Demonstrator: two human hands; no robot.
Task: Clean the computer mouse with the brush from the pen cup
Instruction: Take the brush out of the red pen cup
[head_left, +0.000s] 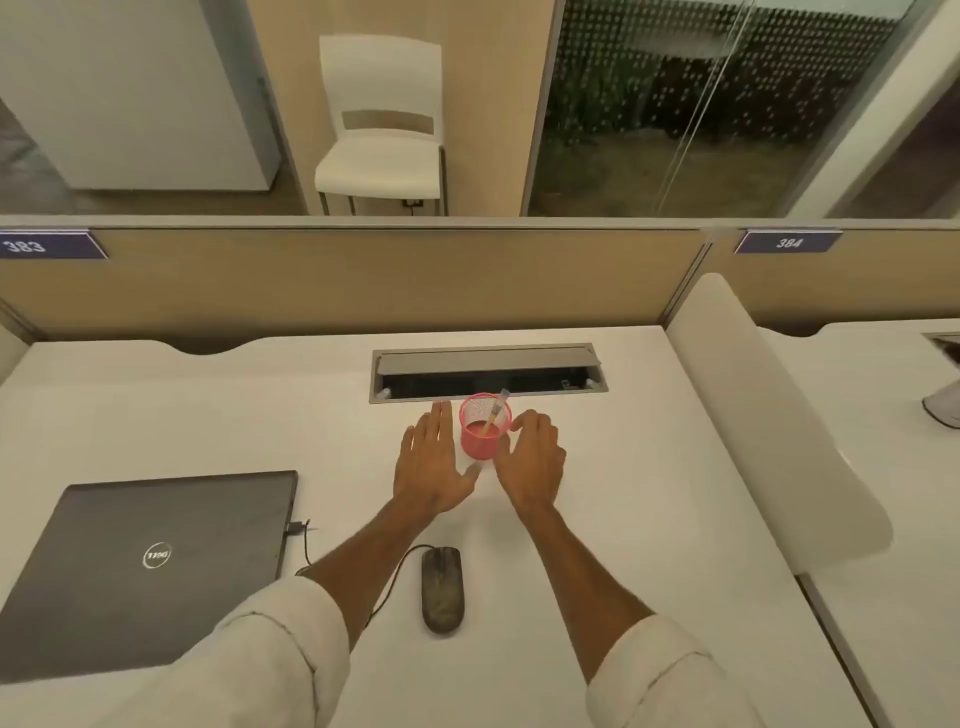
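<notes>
A pink mesh pen cup (478, 436) stands on the white desk (623, 519), just in front of the cable tray. A small brush (494, 413) with a wooden handle leans inside it, its tip poking above the rim. My left hand (434, 462) is flat with straight fingers right beside the cup's left side. On the cup's right side is my right hand (532, 457), with loosely bent fingers; neither hand visibly grips it. A dusty black wired mouse (442, 588) lies nearer to me, between my forearms.
A shut grey laptop (140, 566) lies at the left, the mouse cable (387, 582) running to it. An open metal cable tray (488, 371) is set into the desk behind the cup. A white divider (769, 436) bounds the right side.
</notes>
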